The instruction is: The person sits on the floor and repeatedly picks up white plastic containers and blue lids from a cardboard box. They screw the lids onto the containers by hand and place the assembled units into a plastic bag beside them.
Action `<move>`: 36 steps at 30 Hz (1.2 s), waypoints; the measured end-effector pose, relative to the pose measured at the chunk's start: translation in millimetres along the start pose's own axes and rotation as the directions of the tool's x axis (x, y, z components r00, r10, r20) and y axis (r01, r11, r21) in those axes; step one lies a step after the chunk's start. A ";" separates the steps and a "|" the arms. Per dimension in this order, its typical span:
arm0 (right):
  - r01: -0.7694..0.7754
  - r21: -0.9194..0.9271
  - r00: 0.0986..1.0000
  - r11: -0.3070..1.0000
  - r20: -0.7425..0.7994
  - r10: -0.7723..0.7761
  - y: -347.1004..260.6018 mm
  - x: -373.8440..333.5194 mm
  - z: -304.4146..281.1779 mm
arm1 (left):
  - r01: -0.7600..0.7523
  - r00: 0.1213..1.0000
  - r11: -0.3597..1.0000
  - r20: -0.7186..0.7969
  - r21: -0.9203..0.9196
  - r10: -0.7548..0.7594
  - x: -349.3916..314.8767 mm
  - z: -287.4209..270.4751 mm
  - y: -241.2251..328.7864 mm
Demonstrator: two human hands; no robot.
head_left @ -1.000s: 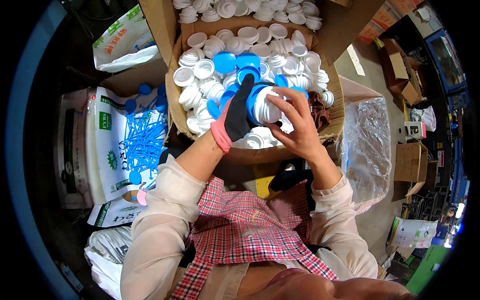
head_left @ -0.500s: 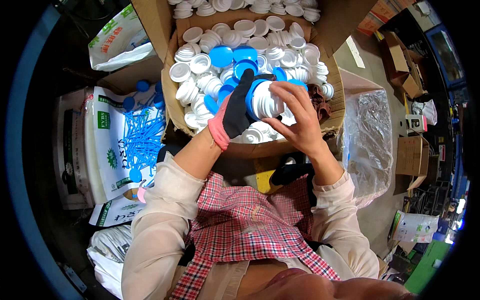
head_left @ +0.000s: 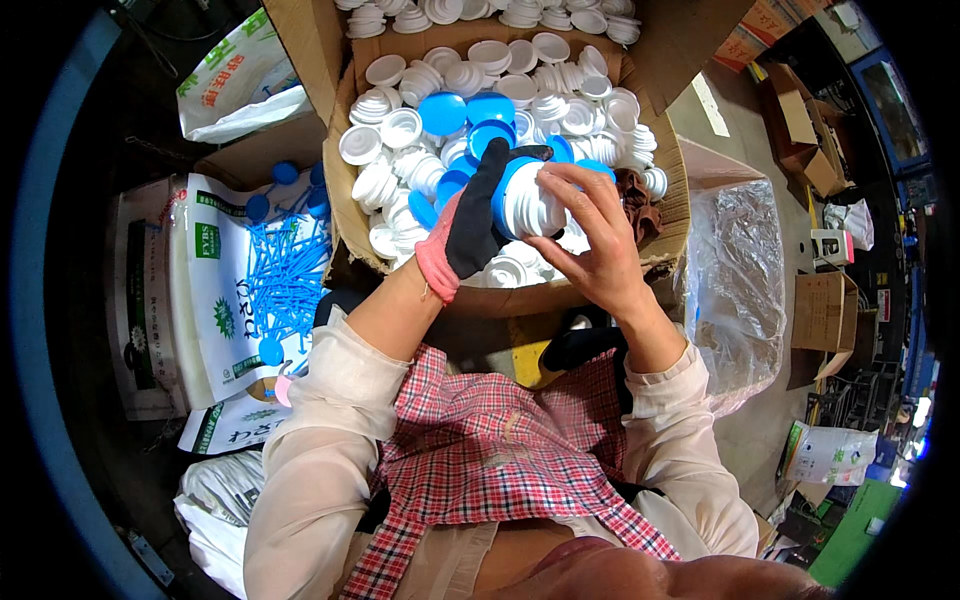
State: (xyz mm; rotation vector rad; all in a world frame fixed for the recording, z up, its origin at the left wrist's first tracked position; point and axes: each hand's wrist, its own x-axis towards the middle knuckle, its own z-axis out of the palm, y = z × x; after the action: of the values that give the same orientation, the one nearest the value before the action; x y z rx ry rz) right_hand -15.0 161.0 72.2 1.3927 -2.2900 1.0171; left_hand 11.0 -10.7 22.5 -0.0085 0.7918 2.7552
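Note:
My left hand (head_left: pixel 478 215), in a black glove with a pink cuff, grips a round blue lid (head_left: pixel 505 190) from the left. My bare right hand (head_left: pixel 595 235) presses a white ribbed insert (head_left: pixel 533 203) into that lid, fingers spread over its right side. Both hands hover above an open cardboard box (head_left: pixel 345 205) filled with several white inserts (head_left: pixel 400 130) and a few blue lids (head_left: pixel 442 112).
A white printed sack (head_left: pixel 225 300) on my left carries several thin blue sticks (head_left: pixel 285 275) and blue caps. A clear plastic bag (head_left: pixel 745 285) lies to the right, with small cardboard boxes (head_left: pixel 825 305) beyond it. A second box of white inserts (head_left: pixel 520 12) stands behind the first.
Both hands have stayed over the box with the lid and insert. My right fingers have shifted slightly around the white insert.

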 end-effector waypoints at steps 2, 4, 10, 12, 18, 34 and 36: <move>0.000 -0.010 1.000 1.000 0.006 0.000 -1.0 0.4 0.6 | -0.080 0.996 0.986 0.042 0.147 0.074 -1.2 -5.2 -2.4; 0.006 -0.023 1.000 1.000 0.002 -0.006 -0.3 0.3 0.9 | -0.162 0.986 0.950 0.084 0.268 0.144 -3.3 -5.2 -4.4; -0.197 0.281 0.977 0.939 -0.029 0.213 1.9 1.9 -7.1 | -0.288 0.957 0.777 0.196 0.560 0.214 -6.4 12.1 6.0; -0.386 0.724 0.836 0.571 0.013 0.549 11.6 -2.3 3.7 | -0.272 0.960 0.793 0.213 0.544 0.183 -1.6 8.6 -1.2; -0.481 0.761 0.562 0.436 -0.115 0.819 54.4 -13.1 30.7 | -0.096 0.954 0.358 -0.016 0.929 0.299 13.4 -21.3 -30.2; -0.546 0.604 0.774 0.581 0.097 0.626 65.6 -23.4 7.9 | -0.133 0.946 0.568 -0.066 0.812 0.316 35.2 -39.8 -49.3; -0.596 0.388 0.788 0.703 0.114 0.605 81.1 -44.7 -26.5 | -0.186 0.904 0.260 0.061 0.947 0.423 30.2 -44.7 -34.9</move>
State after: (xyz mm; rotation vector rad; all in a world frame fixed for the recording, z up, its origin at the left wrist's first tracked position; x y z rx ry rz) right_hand -65.5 232.4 32.0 0.6977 -2.6894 1.7779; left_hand -12.1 2.2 -36.1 0.1071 2.6213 2.0788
